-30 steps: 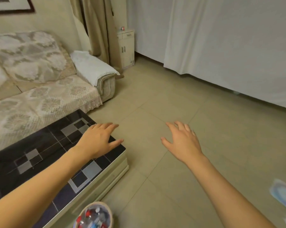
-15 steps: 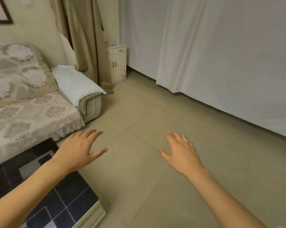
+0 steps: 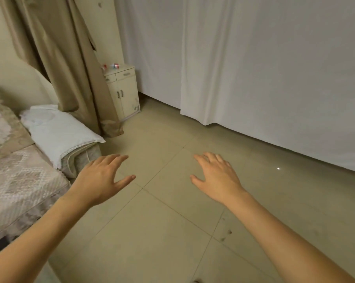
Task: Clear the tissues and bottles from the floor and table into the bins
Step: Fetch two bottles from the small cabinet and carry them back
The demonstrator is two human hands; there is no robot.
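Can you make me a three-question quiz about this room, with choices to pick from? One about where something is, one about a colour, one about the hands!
1. Where does the bottle lie?
A. on the small cabinet
B. on the floor
C. on the sofa

2. What colour is the curtain beside the cabinet?
A. blue
B. tan
C. black

3. What are the left hand and right hand doing?
A. squeezing a bottle
B. holding tissues
C. open and empty

Answers: 1 A, it lies on the cabinet's top. 2 B, the cloth is tan. 3 C, fingers spread, nothing held.
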